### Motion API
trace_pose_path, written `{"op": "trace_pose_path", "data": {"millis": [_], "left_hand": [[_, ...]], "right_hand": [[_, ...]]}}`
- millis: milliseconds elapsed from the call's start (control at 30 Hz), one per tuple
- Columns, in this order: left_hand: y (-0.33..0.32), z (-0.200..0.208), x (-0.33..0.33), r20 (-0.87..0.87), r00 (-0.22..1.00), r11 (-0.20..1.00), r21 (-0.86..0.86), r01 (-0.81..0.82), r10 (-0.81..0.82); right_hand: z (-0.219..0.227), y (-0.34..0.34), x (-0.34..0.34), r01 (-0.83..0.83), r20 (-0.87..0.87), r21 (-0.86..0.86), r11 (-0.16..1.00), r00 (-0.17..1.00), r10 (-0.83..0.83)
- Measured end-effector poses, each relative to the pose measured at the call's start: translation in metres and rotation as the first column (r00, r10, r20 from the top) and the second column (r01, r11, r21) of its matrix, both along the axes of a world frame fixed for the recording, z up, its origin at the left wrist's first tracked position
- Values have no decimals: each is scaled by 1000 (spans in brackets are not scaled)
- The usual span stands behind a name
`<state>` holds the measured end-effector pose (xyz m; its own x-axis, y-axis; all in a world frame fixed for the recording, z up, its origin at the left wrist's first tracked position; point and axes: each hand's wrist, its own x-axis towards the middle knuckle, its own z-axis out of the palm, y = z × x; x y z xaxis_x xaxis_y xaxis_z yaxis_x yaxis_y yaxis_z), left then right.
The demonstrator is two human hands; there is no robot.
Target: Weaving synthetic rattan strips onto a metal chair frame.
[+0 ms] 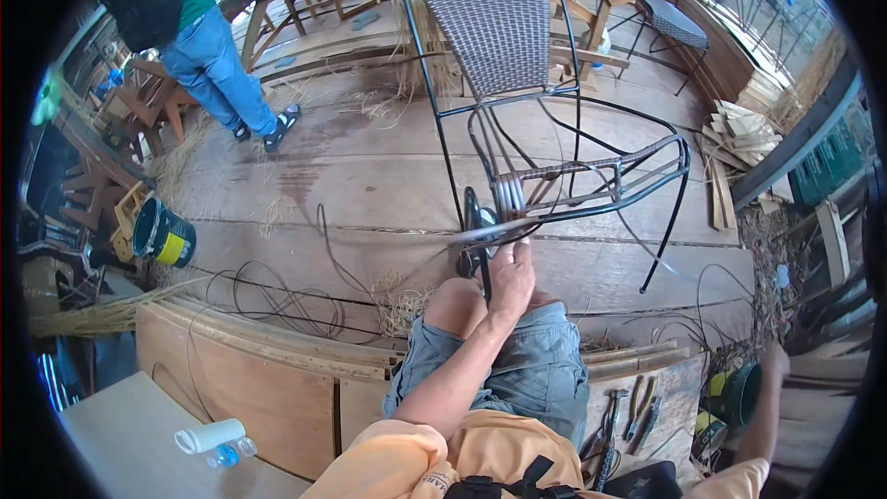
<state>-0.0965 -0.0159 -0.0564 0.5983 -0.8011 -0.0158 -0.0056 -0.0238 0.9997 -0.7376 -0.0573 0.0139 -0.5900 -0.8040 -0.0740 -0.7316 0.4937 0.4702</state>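
In front of my knees stands a chair with a black metal frame (447, 166). Its back (494, 23) is woven in grey-brown strands, while the seat is mostly bare rails. Several strands (509, 196) are wound side by side at the near part of the seat. My left hand (513, 277) is closed around the frame's near edge, just below these windings; its fingertips are partly hidden. Far out to the right, my right hand (774, 362) is raised and smeared by motion, so its fingers and anything in them are unclear. Loose dark strand (286, 300) loops across the floor.
Pliers (639, 407) and other hand tools lie on the wooden bench at my right. A tumbler (211, 436) and a clear bottle (222, 456) rest at left. Buckets (164, 233) stand on both sides. A person (208, 55) stands at far left; wood pieces (739, 139) lie at right.
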Motion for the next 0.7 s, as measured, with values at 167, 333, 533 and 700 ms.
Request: {"op": "trace_pose_path", "data": {"millis": [167,333,533,700], "left_hand": [[4,9,0,-268,960,992,-120,44,-75],[-6,12,-12,-300,953,989,-150,-2,-44],[-5,27,-6,-196,980,994,-104,-35,14],[-9,29,-10,-381,923,990,-143,-9,-47]], "right_hand": [[-68,-91,304,-489,211,-832,262,157,965],[-43,-80,461,-245,615,-772,586,-58,786],[-50,-57,423,-22,828,-528,849,-236,509],[-66,-100,172,60,543,-828,557,-158,824]]}}
